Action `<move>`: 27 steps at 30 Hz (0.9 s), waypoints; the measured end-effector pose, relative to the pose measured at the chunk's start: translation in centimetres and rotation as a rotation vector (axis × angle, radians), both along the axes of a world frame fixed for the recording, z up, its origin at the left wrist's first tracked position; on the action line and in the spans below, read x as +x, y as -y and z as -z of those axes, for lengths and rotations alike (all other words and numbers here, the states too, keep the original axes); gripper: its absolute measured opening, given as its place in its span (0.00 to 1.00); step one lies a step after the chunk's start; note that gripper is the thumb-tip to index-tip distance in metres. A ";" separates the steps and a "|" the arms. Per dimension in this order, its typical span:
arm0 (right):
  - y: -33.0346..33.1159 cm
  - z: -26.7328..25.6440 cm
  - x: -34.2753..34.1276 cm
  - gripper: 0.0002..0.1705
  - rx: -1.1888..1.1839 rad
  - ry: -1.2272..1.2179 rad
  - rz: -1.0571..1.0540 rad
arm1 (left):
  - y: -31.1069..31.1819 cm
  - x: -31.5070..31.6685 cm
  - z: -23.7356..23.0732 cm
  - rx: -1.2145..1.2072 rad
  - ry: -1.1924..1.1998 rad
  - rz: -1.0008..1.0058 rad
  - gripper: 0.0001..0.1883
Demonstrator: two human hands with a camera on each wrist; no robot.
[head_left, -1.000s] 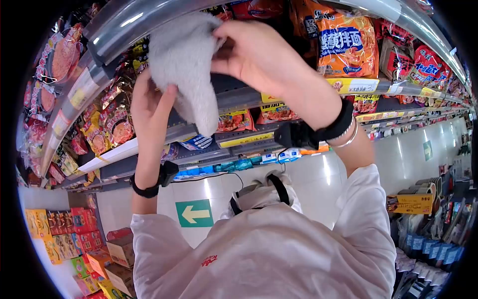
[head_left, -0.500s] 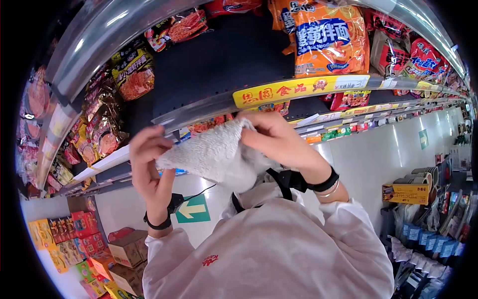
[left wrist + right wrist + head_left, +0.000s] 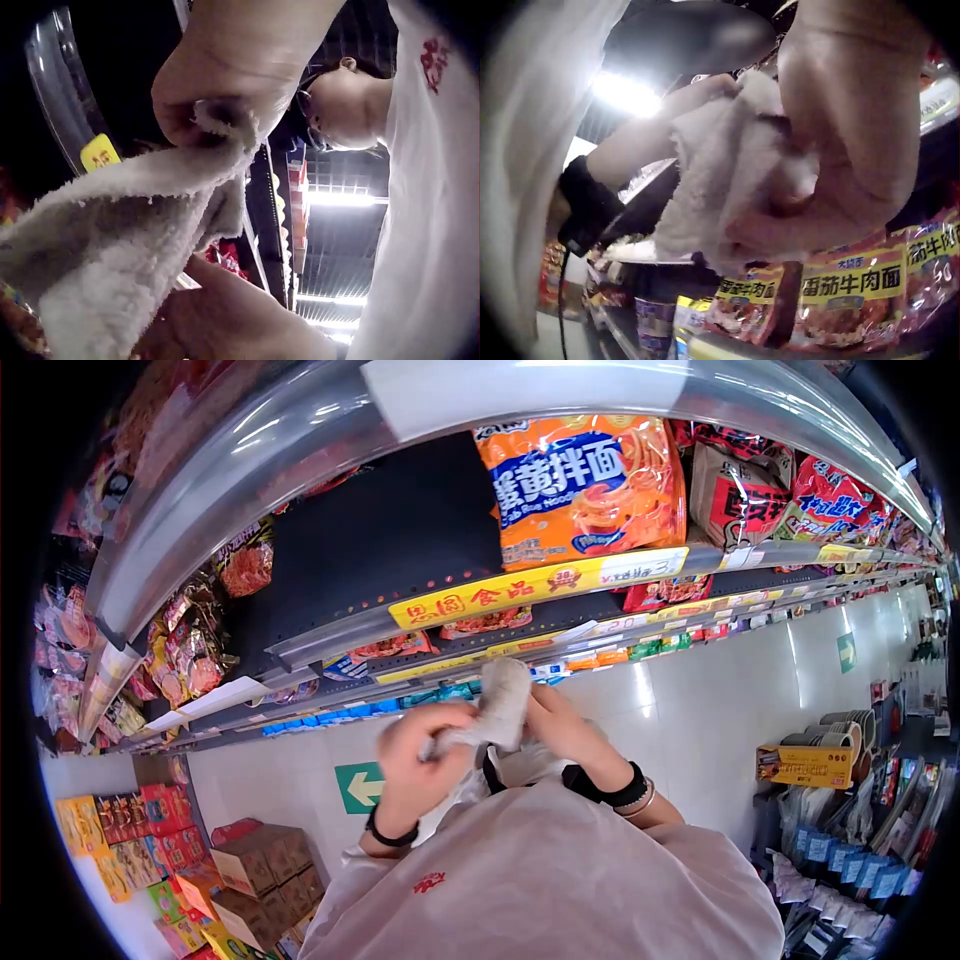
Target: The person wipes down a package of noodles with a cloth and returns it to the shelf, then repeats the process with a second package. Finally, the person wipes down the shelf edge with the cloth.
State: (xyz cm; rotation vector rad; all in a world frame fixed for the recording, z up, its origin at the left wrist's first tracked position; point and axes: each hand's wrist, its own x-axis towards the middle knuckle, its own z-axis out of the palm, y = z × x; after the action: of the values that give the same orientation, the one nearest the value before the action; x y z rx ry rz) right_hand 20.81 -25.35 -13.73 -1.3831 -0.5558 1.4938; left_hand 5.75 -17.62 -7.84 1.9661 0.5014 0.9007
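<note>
A fluffy grey-white cloth (image 3: 505,705) is bunched up in front of my chest, below the shelf edge. My left hand (image 3: 425,755) grips its lower left end, and in the left wrist view a tuft of the cloth (image 3: 112,255) pokes out between the curled fingers. My right hand (image 3: 562,728) holds the other side. In the right wrist view the thumb and fingers of that hand close around the folded cloth (image 3: 712,161). Part of the cloth hangs loose between both hands.
Orange noodle packets (image 3: 590,490) stand on the shelf ahead, above a yellow price strip (image 3: 540,588). A dark bare shelf surface (image 3: 390,530) lies left of them. Curved metal rails (image 3: 300,435) run along the shelf front. Cardboard boxes (image 3: 265,860) are stacked at lower left.
Both hands have brought the cloth down from the shelf toward my chest and closer together. The cloth, spread and hanging before, is now bunched smaller. The shelf surface has come into view.
</note>
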 end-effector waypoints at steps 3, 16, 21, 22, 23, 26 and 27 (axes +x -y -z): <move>-0.1 2.9 0.6 0.36 1.014 0.615 0.255 | 2.7 3.6 0.4 0.100 -0.059 0.226 0.14; 6.5 -3.6 10.4 0.27 0.492 1.134 -0.091 | 0.6 12.4 -4.3 -0.349 0.208 0.102 0.20; 7.4 -1.6 12.1 0.28 0.587 0.846 -0.071 | -2.2 15.7 -7.8 -0.317 0.288 -0.074 0.15; 7.4 -1.0 12.3 0.28 0.602 0.765 -0.083 | -2.6 16.1 -8.2 -0.334 0.296 -0.136 0.15; 7.4 -0.6 12.6 0.28 0.615 0.688 -0.098 | -3.0 16.5 -8.3 -0.330 0.294 -0.141 0.15; 7.1 0.0 13.2 0.28 0.639 0.571 -0.151 | -4.4 17.3 -8.0 -0.099 0.319 -0.322 0.16; 7.0 0.1 13.3 0.29 0.642 0.549 -0.166 | -4.9 17.2 -7.7 -0.098 0.314 -0.331 0.16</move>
State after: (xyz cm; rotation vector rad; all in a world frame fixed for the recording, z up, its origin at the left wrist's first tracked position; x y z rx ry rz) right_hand 34.14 -32.40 -13.83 -1.2256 -1.3858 0.9043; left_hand 22.98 -12.76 -0.12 1.6386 0.6829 1.3389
